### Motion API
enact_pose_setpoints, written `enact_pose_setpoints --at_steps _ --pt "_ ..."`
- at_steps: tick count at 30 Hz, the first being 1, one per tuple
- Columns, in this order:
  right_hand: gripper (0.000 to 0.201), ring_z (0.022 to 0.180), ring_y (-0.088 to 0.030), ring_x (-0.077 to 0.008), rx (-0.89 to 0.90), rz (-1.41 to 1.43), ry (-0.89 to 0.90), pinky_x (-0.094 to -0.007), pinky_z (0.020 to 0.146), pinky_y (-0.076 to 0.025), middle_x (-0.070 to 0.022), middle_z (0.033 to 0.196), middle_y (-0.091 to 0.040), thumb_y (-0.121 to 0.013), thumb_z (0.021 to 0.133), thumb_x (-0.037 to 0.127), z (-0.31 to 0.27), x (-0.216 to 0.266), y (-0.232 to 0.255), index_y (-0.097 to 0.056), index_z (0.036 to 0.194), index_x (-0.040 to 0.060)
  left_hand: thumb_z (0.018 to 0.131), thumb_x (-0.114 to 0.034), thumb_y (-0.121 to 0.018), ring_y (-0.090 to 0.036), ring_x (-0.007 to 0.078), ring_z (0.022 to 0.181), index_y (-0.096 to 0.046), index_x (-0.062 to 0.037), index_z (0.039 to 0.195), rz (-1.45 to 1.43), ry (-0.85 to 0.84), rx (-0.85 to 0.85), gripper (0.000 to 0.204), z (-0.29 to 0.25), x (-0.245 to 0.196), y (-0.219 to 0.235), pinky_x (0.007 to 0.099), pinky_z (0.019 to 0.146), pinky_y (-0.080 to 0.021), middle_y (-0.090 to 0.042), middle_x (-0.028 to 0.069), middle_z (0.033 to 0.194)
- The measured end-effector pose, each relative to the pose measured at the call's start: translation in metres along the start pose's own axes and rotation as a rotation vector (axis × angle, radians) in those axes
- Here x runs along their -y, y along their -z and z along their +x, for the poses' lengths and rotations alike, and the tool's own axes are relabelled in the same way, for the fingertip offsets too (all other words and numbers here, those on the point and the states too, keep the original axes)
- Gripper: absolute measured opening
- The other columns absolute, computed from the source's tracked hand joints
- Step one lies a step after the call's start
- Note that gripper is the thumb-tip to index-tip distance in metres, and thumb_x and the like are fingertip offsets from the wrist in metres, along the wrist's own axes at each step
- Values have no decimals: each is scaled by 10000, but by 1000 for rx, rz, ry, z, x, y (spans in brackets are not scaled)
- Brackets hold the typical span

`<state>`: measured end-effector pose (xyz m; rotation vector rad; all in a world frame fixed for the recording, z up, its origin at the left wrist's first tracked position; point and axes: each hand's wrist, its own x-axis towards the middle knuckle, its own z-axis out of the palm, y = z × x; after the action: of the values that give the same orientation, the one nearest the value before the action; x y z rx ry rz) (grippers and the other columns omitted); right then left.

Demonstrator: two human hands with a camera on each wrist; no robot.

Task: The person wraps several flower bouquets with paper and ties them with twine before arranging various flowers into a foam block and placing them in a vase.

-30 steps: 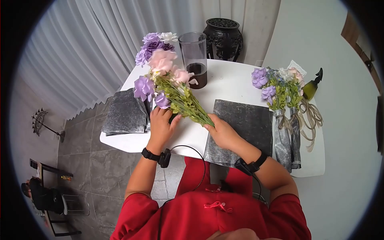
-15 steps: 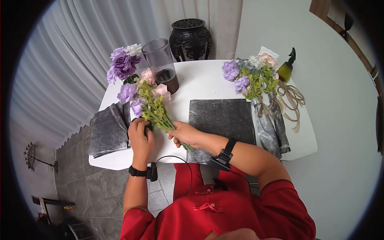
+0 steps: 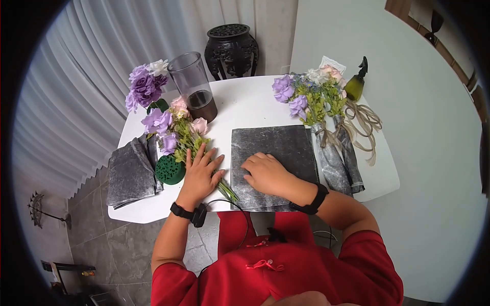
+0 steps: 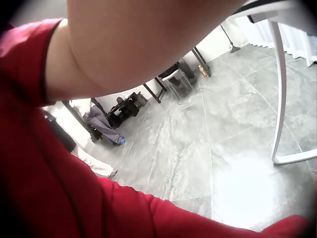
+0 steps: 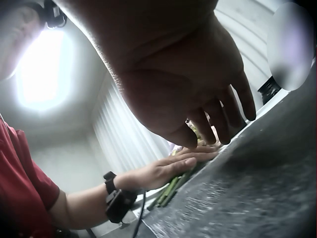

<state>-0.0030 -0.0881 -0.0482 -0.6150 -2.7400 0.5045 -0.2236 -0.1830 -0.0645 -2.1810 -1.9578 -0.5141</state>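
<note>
On the white table, a bunch of artificial flowers (image 3: pixel 166 122) in purple and pink lies with its stems toward the front edge. My left hand (image 3: pixel 200 176) rests over the stems, fingers spread. A dark grey mottled wrapping sheet (image 3: pixel 275 140) lies to its right, on top of other sheets. Over the sheet's left part is my right hand (image 3: pixel 268 173), fingers loosely bent. The right wrist view shows the right hand (image 5: pixel 198 84) with nothing in its grasp, and the green stems (image 5: pixel 171 191) under the left hand. A round green perforated disc (image 3: pixel 170 170) sits left of the stems.
Folded dark sheets (image 3: pixel 131 168) lie at the left edge. A glass vase (image 3: pixel 191 84) with dark contents stands behind, beside purple and white flowers (image 3: pixel 145 86). At right are wrapped bouquets (image 3: pixel 329 158), twine (image 3: pixel 365 120) and a green spray bottle (image 3: pixel 356 86).
The bunch came down onto the table toward the left. My right hand released its stems and moved right over the sheet. My left hand left the green disc and lies on the stems.
</note>
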Motion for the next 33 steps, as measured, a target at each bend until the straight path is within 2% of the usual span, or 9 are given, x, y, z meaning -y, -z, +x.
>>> enact_pose_setpoints --at_steps 7,11,15,17,21,23,27,29,33 --pt "254 1032 -582 -317 -108 170 -3 -407 881 -469 -128 1021 -630 -641 829 214 -25 -30 31 -640 1028 56 895 -435 -549 -236 303 1418 -477 -178 1378 66 -39 84 552 6 -3 14 572 1142 -59 -417 94 1436" --pt "248 981 -608 -313 -284 215 -339 -387 833 -493 -129 1032 -635 -647 834 214 -68 -59 78 -640 1024 55 824 -336 -679 -256 313 1409 -514 -110 1320 23 13 7 569 27 -22 49 548 1145 -82 -428 119 1411" --pt "416 1015 -581 -386 -440 -198 -453 -437 876 -474 -226 1111 -592 -660 817 198 -110 -109 94 -545 1156 -16 779 -199 -714 -441 329 1256 -603 -52 1142 -177 -130 -130 407 62 -58 56 510 1089 -288 -530 145 1247" --pt "476 1030 -572 -404 -434 -235 -471 -447 888 -467 -257 1119 -579 -668 806 201 -119 -130 83 -506 1184 -39 774 -195 -713 -492 333 1185 -616 -52 1121 -491 -228 -8 388 81 -77 42 425 1020 -394 -550 138 1208" --pt "638 1076 -555 -420 -307 -160 -641 -440 946 -441 -305 1125 -571 -706 763 213 -110 -138 76 -436 1253 -93 767 -199 -716 -518 333 1135 -621 -52 1113 -499 -384 104 387 115 -104 -11 357 957 -442 -562 134 1179" --pt "596 1051 -572 -426 -269 -173 -680 -443 920 -458 -305 1109 -583 -700 762 217 -101 -138 79 -459 1210 -92 783 -232 -720 -451 336 1251 -591 -92 1203 -505 -348 319 461 122 -116 -28 469 1028 -390 -511 138 1292" --pt "528 997 -602 -415 -171 -202 -807 -457 869 -487 -283 1058 -606 -705 740 227 -85 -142 85 -486 1109 -80 812 -369 -689 -315 353 1367 -517 -170 1328 -326 -377 277 579 108 -131 -57 609 1077 -264 -414 129 1416" --pt "506 984 -612 -410 -136 -181 -863 -453 861 -493 -284 1043 -613 -708 725 224 -79 -146 88 -504 1074 -81 832 -495 -627 -181 346 1430 -442 -236 1404 -295 -347 271 654 104 -129 -72 697 1079 -112 -321 107 1499" --pt "510 968 -627 -400 -172 -47 -848 -430 853 -497 -287 1038 -626 -708 698 218 -74 -162 95 -527 1061 -91 856 -578 -548 -152 343 1439 -406 -244 1431 -258 -358 292 680 101 -126 -74 676 1095 -65 -302 99 1515"
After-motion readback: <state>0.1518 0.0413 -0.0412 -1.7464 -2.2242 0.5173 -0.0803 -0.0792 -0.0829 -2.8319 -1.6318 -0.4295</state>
